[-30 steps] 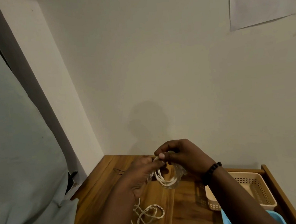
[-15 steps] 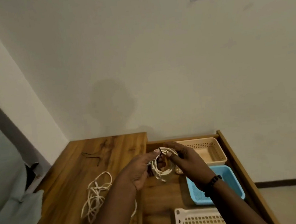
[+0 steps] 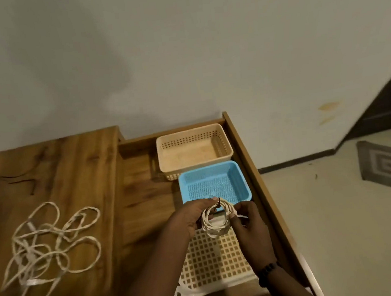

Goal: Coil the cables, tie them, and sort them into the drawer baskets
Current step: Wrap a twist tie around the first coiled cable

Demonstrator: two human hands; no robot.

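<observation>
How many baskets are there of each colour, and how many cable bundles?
Beige basket: 1
Blue basket: 1
White basket: 1
Coiled cable, held in both hands: 1
Loose cable on the table: 1
Total: 5

A single wide-angle view from the person's head looks forward and steeply down, close over the open wooden drawer (image 3: 245, 147) and the brown wooden tabletop (image 3: 55, 177) to its left. The plain pale wall (image 3: 179, 53) fills the upper half, with light floor (image 3: 340, 205) at right.
</observation>
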